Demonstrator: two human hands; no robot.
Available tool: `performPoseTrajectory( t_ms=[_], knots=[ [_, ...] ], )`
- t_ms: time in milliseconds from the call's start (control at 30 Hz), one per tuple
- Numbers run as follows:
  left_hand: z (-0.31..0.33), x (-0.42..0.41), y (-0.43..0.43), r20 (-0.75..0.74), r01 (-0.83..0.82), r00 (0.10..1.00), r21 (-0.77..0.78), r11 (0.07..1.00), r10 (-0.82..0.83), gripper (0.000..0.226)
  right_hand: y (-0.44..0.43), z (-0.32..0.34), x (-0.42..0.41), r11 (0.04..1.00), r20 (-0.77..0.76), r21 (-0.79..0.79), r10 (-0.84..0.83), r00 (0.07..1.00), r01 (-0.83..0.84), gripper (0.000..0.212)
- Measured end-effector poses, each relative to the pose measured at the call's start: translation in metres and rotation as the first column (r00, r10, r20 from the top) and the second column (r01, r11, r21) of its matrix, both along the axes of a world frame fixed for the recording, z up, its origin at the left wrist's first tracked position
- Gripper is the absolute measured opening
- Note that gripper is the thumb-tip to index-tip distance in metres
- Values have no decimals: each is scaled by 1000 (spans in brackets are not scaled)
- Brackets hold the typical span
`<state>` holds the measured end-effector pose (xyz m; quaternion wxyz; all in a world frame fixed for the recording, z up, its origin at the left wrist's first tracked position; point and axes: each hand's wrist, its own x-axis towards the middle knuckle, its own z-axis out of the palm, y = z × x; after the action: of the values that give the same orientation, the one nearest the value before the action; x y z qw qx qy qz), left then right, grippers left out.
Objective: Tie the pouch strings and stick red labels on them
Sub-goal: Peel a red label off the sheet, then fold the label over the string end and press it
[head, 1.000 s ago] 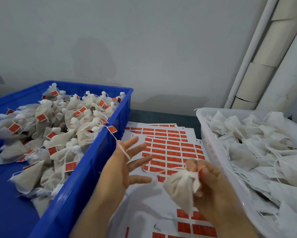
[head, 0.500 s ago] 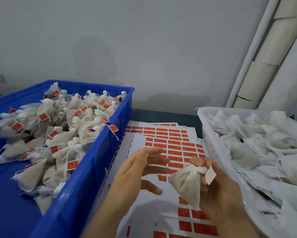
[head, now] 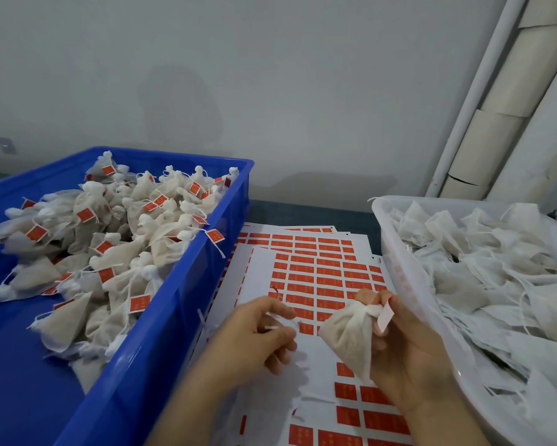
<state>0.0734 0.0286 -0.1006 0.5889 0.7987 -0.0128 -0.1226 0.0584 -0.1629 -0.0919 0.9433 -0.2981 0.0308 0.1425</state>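
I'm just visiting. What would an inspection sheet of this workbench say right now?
Surface: dark table, mostly covered by label sheets.
Job's things: pouch in hand; tagged pouches in blue crate; untagged pouches in white bin.
Clutter: nothing seen.
Hands: right hand grips the pouch neck; left hand pinches a white string.
Cables: nothing seen.
Surroundings: grey wall, white pipe, cardboard tubes.

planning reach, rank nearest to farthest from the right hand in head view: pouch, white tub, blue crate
1. pouch, gripped in the right hand itself.
2. white tub, close beside it on the right.
3. blue crate, far left across the label sheets.
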Motion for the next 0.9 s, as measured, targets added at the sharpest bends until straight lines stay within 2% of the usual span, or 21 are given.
performPoseTrajectory(
  t_ms=[133,267,433,500,567,733,900],
  knots=[
    [-11,0,-2,22,65,997,260,963,-73,9,1,-1,-1,1000,1,19,-2,1000,2,69],
    [-13,1,-3,57,48,996,285,957,-67,9,3,0,-1,999,-26,49,-15,1000,16,82],
    [-17,4,-7,82,20,995,433,901,-62,12,4,2,-2,1000,-27,-6,21,999,-21,44],
    [-17,6,-10,38,36,997,509,860,-65,10,6,2,-2,998,-14,-12,62,998,-62,44],
    [-15,8,-13,13,38,998,582,812,-56,5,8,1,0,996,8,-9,84,996,-84,56],
    [-11,11,-16,-21,24,1000,615,788,-14,2,11,-1,7,993,-5,-36,115,993,-115,65],
    [-5,12,-13,-23,-22,999,607,794,45,16,15,0,11,986,31,-28,166,986,-165,61]
  ],
)
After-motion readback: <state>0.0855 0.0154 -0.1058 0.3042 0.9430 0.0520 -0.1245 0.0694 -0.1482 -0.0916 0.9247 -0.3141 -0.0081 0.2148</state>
